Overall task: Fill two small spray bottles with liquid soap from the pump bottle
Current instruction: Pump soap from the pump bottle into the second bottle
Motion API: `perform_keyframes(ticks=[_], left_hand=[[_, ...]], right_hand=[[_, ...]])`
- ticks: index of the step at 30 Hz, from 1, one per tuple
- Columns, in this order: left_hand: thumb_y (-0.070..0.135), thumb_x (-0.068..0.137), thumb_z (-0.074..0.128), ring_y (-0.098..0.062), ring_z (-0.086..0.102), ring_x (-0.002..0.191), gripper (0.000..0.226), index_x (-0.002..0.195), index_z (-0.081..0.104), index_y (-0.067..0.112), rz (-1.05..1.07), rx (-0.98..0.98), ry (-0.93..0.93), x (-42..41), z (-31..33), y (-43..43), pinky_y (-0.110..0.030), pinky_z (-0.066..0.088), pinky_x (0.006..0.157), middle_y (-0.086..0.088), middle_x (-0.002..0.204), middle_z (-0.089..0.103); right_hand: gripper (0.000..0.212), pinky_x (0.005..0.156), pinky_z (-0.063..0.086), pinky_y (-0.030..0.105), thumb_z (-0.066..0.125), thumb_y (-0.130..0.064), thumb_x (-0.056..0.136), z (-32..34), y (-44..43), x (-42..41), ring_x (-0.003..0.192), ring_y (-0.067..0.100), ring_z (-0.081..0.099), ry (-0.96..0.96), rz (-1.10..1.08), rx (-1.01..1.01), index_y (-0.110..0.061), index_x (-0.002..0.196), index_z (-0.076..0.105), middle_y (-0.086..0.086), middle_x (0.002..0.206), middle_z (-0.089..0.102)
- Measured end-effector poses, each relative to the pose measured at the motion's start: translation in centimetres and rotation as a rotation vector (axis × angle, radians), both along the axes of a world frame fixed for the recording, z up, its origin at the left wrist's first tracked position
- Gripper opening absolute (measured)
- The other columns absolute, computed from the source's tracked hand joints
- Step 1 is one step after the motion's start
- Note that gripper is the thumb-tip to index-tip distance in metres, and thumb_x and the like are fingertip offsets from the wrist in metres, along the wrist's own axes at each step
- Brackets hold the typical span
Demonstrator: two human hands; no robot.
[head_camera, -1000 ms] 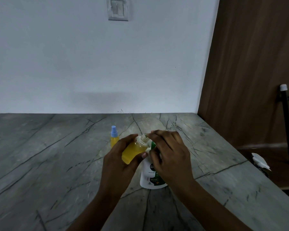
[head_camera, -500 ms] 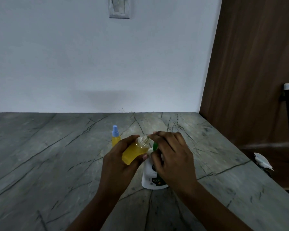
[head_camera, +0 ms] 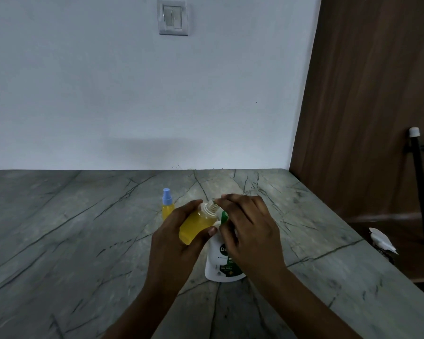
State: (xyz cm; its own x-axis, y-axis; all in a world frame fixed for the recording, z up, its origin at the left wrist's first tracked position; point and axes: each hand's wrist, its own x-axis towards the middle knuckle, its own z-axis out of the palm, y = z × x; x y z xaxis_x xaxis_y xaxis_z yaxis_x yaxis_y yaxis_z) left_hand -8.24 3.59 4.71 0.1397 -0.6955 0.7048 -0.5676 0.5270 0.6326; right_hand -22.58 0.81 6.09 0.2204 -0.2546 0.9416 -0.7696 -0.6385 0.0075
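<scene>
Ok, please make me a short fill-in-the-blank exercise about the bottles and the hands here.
1. The left hand holds a small clear bottle of ___ liquid.
2. The second small bottle, standing on the grey marble counter, has a ___ spray cap.
3. The white plastic pump bottle has a ___ label.
Missing words: yellow, blue, green.
</scene>
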Motion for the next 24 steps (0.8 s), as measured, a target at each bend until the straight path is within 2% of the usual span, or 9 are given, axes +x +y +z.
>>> perform_keyframes(ticks=[8, 14, 24], left_hand=[[0.043, 0.068, 0.070, 0.008, 0.058, 0.091, 0.052, 0.115, 0.060, 0.026, -0.011, 0.016, -0.012, 0.3, -0.1, -0.1, -0.003, 0.043, 0.073, 0.025, 0.099, 0.060], [0.045, 0.067, 0.070, 0.012, 0.058, 0.089, 0.051, 0.114, 0.058, 0.032, -0.008, 0.032, -0.019, 0.7, -0.4, -0.1, -0.002, 0.042, 0.072, 0.028, 0.099, 0.059], [0.039, 0.068, 0.075, 0.011, 0.058, 0.091, 0.050, 0.115, 0.061, 0.027, -0.013, 0.010, -0.001, 0.6, -0.3, -0.2, -0.003, 0.041, 0.074, 0.023, 0.101, 0.062]], right_hand=[[0.027, 0.076, 0.040, 0.020, 0.049, -0.014, 0.085, -0.3, -0.2, 0.1, 0.091, 0.017, 0.053, -0.001, -0.018, -0.025, -0.004, 0.097, 0.071, 0.008, 0.098, 0.068], [0.027, 0.076, 0.042, 0.021, 0.048, -0.013, 0.086, -0.9, -0.1, 0.1, 0.090, 0.016, 0.052, 0.020, -0.019, -0.029, -0.003, 0.094, 0.071, 0.009, 0.096, 0.069], [0.028, 0.073, 0.039, 0.019, 0.051, -0.016, 0.081, -0.3, 0.2, 0.0, 0.089, 0.016, 0.051, 0.002, 0.012, 0.017, -0.004, 0.096, 0.071, 0.007, 0.096, 0.067]])
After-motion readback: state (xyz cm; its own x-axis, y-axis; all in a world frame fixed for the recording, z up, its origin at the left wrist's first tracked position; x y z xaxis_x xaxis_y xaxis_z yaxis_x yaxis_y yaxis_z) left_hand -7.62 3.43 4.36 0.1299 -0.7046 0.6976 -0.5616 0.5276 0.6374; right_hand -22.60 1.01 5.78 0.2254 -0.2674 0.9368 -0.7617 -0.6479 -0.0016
